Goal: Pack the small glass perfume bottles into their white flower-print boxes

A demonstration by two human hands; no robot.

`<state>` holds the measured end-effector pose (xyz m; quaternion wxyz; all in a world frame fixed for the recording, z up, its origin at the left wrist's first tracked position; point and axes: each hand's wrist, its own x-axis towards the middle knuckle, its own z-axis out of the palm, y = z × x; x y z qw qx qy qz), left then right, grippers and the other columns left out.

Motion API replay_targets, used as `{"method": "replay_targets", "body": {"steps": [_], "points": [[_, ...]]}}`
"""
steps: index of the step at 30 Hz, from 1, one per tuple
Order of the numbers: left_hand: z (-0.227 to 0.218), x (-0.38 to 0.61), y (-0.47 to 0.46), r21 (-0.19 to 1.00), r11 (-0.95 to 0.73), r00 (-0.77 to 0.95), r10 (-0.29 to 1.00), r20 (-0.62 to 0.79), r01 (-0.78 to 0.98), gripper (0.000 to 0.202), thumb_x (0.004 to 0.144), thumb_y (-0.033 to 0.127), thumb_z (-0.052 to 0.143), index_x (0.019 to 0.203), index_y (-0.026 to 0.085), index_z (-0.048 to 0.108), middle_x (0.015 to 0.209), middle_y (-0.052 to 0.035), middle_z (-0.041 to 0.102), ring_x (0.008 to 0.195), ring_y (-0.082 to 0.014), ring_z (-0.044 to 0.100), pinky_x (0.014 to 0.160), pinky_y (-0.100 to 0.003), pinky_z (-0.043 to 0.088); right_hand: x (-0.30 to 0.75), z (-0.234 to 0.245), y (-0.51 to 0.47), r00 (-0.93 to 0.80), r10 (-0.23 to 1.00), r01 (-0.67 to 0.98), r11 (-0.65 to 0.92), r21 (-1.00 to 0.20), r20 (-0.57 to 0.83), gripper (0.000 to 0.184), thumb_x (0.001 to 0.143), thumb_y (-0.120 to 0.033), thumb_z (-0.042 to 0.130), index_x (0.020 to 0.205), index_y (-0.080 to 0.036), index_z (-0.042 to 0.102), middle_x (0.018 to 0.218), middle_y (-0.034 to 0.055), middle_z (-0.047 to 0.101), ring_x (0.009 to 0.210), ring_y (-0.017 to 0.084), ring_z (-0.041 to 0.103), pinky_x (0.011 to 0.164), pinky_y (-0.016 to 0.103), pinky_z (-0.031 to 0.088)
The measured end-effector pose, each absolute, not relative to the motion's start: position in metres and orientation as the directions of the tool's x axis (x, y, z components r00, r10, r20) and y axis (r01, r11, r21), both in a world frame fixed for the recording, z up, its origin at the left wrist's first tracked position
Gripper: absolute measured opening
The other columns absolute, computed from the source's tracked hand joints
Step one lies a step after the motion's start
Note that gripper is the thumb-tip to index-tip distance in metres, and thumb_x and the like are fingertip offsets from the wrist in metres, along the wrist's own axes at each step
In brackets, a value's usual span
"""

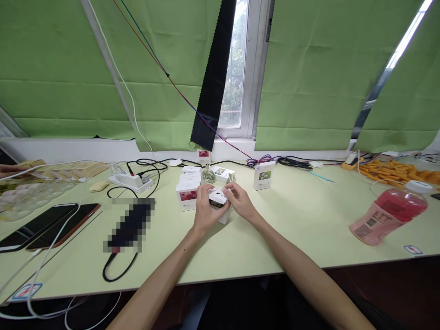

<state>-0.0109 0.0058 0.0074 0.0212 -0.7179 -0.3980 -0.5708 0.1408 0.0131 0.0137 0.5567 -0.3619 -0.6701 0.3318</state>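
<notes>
A small white carton (222,216) sits between my two hands near the middle of the table, its upper end toward me. My left hand (203,211) is closed around its left side. Fingertips of my right hand (241,202) are pinched at the carton's upper right edge, by its white flap. Just beyond my hands stand two clear glass bottles, one round (208,175) and one partly hidden (230,177). White cartons with a red picture (188,195) are grouped left of my left hand. Behind the bottles lies a white carton with a green picture (224,173).
Another green-picture carton (263,177) stands right of my hands. A pink drink bottle (388,215) leans at the right, before orange strips (388,172). Leftward are a power strip (129,181), cables, phones (37,224) and a blurred-out dark object (130,224). Another person's hand (10,170) shows far left.
</notes>
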Motion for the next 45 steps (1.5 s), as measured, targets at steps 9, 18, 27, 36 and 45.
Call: {"method": "replay_targets", "body": {"steps": [9,18,27,36,45], "points": [[0.0088,-0.0102,0.0052,0.431,-0.686,0.034,0.552,0.833,0.586,0.038,0.076,0.032,0.078,0.101,0.023,0.050,0.104,-0.0069,0.054,0.099,-0.0230,0.060,0.086,-0.040,0.054,0.1405,0.0150,0.0122,-0.113,0.855,0.129,0.518,-0.845,0.507,0.032,0.094,-0.054,0.055,0.094,-0.022,0.061,0.098,0.0039,0.064,0.084,0.017,0.059,0.072,0.029,0.051],[0.0090,-0.0103,0.0055,0.447,-0.681,0.033,0.568,0.822,0.580,0.037,0.075,0.031,0.077,0.100,0.023,0.051,0.104,-0.0070,0.054,0.098,-0.0234,0.060,0.085,-0.040,0.054,0.1392,0.0158,0.0114,-0.119,0.847,0.145,0.531,-0.835,0.518,0.037,0.096,-0.058,0.049,0.095,-0.023,0.059,0.095,0.0039,0.063,0.084,0.018,0.060,0.071,0.029,0.050],[0.0086,-0.0106,0.0058,0.428,-0.692,0.037,0.548,0.836,0.581,0.037,0.076,0.031,0.078,0.101,0.022,0.052,0.105,-0.0070,0.054,0.100,-0.0227,0.060,0.086,-0.039,0.054,0.1395,0.0168,0.0106,-0.132,0.844,0.146,0.535,-0.832,0.520,0.040,0.099,-0.058,0.043,0.095,-0.022,0.059,0.093,0.0031,0.062,0.080,0.017,0.058,0.069,0.028,0.048],[0.0094,-0.0106,0.0055,0.424,-0.701,0.048,0.546,0.837,0.573,0.036,0.076,0.029,0.078,0.101,0.022,0.052,0.103,-0.0062,0.054,0.098,-0.0219,0.059,0.085,-0.037,0.053,0.1403,0.0155,0.0122,-0.141,0.852,0.123,0.520,-0.845,0.503,0.033,0.097,-0.053,0.049,0.096,-0.022,0.059,0.096,0.0041,0.064,0.086,0.018,0.061,0.072,0.028,0.050],[0.0096,-0.0111,0.0048,0.427,-0.699,0.055,0.553,0.831,0.573,0.037,0.076,0.029,0.079,0.100,0.022,0.052,0.103,-0.0059,0.053,0.098,-0.0219,0.059,0.086,-0.036,0.053,0.1408,0.0174,0.0119,-0.133,0.866,0.122,0.498,-0.859,0.483,0.027,0.093,-0.048,0.052,0.095,-0.022,0.060,0.095,0.0036,0.064,0.081,0.017,0.061,0.069,0.028,0.051]]}}
